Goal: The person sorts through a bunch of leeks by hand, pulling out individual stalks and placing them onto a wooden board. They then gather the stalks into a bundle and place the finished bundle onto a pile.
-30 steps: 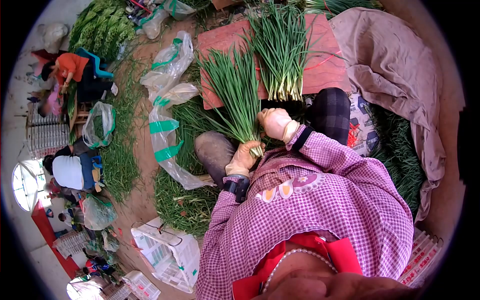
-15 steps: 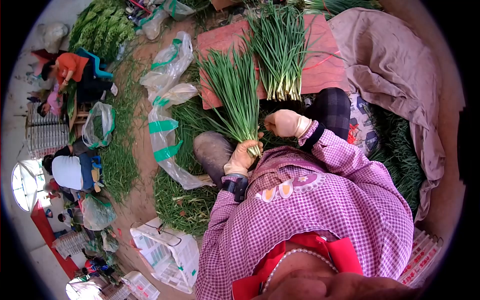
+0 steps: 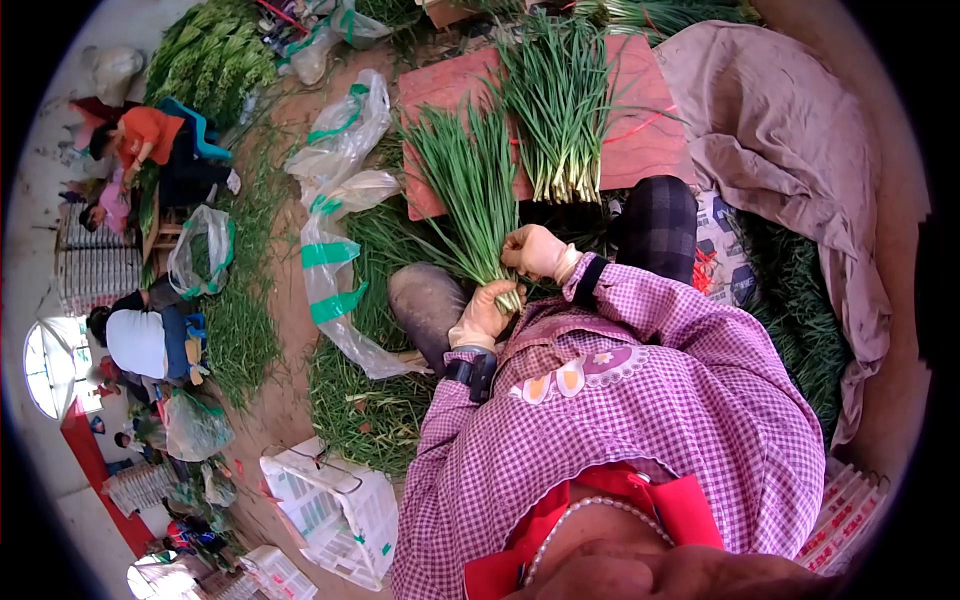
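Note:
My gloved left hand [image 3: 482,315] is closed round the pale lower ends of a bunch of garlic chives [image 3: 470,185], just above my lap. The long green leaves fan out forward and rest partly on a reddish board [image 3: 645,135]. My gloved right hand [image 3: 540,252] presses its bent fingers to the stalks a little above the left hand; its fingertips are partly hidden there. A second, thicker pile of garlic chives [image 3: 562,110] lies on the board, white ends toward me.
Clear plastic with green tape [image 3: 335,225] stretches along my left, beside loose green trimmings [image 3: 365,400]. A white crate [image 3: 335,510] stands lower left. A grey-brown cloth [image 3: 775,120] and more greens [image 3: 800,310] lie to my right. Other people [image 3: 145,345] sit working at far left.
My right hand has moved left, from beside the bunch to its stalks. The left hand keeps its hold on the garlic chives. The whole view has shifted slightly.

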The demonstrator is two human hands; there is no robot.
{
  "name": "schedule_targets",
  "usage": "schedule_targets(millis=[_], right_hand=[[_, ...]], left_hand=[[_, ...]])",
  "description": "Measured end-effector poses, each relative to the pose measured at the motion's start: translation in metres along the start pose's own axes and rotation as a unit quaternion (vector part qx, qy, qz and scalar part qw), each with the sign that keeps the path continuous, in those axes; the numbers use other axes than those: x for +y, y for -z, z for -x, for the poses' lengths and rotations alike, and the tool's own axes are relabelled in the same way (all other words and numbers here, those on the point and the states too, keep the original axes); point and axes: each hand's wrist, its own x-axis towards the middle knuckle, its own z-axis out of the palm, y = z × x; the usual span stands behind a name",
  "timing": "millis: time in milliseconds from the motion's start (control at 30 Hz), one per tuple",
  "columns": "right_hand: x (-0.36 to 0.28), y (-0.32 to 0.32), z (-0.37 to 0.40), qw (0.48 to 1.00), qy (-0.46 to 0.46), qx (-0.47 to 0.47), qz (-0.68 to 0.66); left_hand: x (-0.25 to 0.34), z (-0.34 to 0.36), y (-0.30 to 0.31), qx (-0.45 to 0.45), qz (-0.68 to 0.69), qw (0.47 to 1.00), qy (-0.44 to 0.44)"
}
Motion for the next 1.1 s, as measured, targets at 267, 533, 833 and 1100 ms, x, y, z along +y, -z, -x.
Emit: schedule_targets(millis=[267,533,833,1100], right_hand=[[-0.011,0.018,0.008,0.992,-0.001,-0.009,-0.124],[0.012,-0.005,-0.010,0.984,0.099,0.042,0.140],[-0.005,0.009,0.010,0.972,0.002,-0.111,-0.207],[0.000,0.000,0.012,0.965,0.200,0.036,0.167]], left_hand=[[0.004,0.004,-0.005,-0.030,0.015,0.999,0.021],[0.001,0.003,-0.008,-0.028,-0.017,0.999,-0.007],[0.005,-0.001,0.001,-0.108,0.044,0.993,0.035],[0.003,0.000,0.000,-0.072,0.051,0.996,0.032]])
